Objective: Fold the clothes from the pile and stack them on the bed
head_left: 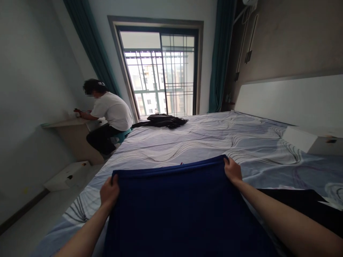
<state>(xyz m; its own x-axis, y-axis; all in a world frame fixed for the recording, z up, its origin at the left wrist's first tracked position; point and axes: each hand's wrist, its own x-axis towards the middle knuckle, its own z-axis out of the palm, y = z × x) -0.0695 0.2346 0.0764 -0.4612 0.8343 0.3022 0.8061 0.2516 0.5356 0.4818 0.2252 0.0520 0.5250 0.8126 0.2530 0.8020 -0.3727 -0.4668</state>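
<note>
A dark blue piece of cloth [174,210], possibly a garment, is stretched between my hands over the bed. My left hand [109,191] pinches its far left corner, thumb on top. At the far right corner, my right hand [232,170] grips the edge in the same way. The far edge runs nearly straight between the two hands and looks doubled over like a hem or waistband. Toward me the cloth drops out of the bottom of the view, so its lower part is hidden.
Under the cloth lies a bed with a patterned sheet [187,142]. Dark clothing [166,120] is heaped at its far end; black fabric [297,200] lies at right. A white box [313,139] sits near the headboard [292,96]. A seated person [115,110] is at a desk [69,123].
</note>
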